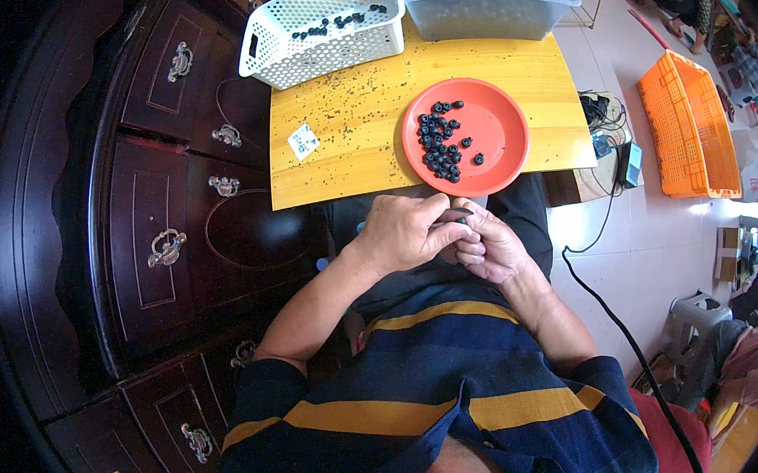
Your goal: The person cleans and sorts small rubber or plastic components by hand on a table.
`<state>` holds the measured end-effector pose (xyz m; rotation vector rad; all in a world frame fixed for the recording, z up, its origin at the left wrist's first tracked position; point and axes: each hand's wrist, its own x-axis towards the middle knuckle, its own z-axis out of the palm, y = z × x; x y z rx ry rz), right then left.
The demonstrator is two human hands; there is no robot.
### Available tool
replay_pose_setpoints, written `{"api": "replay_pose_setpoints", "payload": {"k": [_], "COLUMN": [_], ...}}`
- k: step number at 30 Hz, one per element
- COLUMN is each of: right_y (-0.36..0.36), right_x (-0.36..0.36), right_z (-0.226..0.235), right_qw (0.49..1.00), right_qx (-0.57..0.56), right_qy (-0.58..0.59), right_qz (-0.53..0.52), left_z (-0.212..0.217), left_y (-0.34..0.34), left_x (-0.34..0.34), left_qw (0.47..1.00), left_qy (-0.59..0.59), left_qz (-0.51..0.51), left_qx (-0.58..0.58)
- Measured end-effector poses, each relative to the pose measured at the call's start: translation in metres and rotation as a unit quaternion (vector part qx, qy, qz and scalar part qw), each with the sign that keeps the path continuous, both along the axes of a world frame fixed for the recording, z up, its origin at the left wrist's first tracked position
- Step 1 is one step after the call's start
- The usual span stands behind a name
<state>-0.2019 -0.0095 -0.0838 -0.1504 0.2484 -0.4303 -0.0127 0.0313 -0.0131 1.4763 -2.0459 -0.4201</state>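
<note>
My left hand [401,232] and my right hand [496,244] meet over my lap, just off the table's near edge. Both are closed, thumbs and fingertips pinched close together. A small black piece [462,217] shows at the fingertips of my right hand. What my left fingers grip is mostly hidden; a thin dark edge appears there. Just beyond the hands, a red round plate [511,152] rests on the table and overhangs its near edge a little. Small black ring-shaped pieces [439,141] lie in it, mostly toward its left side.
The yellow table [348,168] carries dark scattered crumbs and a small white packet [303,142]. At its far side stand a white perforated basket [323,65] and a clear tub [487,20] full of black pieces. Dark drawers [155,243] flank the left; an orange crate [683,127] and black cable [608,308] are right.
</note>
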Motion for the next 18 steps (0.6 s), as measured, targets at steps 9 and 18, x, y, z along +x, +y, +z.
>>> {"api": "replay_pose_setpoints", "payload": {"k": [9,18], "right_y": [-0.002,-0.004], "right_x": [0.000,-0.001], "right_z": [-0.001,-0.007], "right_qw": [1.000,0.994], "right_qx": [0.030,0.108], "right_qy": [0.003,-0.006], "right_qz": [0.006,0.006], "left_z": [0.001,0.005], "left_y": [-0.004,-0.005], "left_x": [-0.002,-0.005], "left_qw": [0.999,0.998], "left_qy": [0.010,-0.011], "left_qz": [-0.001,0.020], "left_qx": [-0.048,-0.065]}}
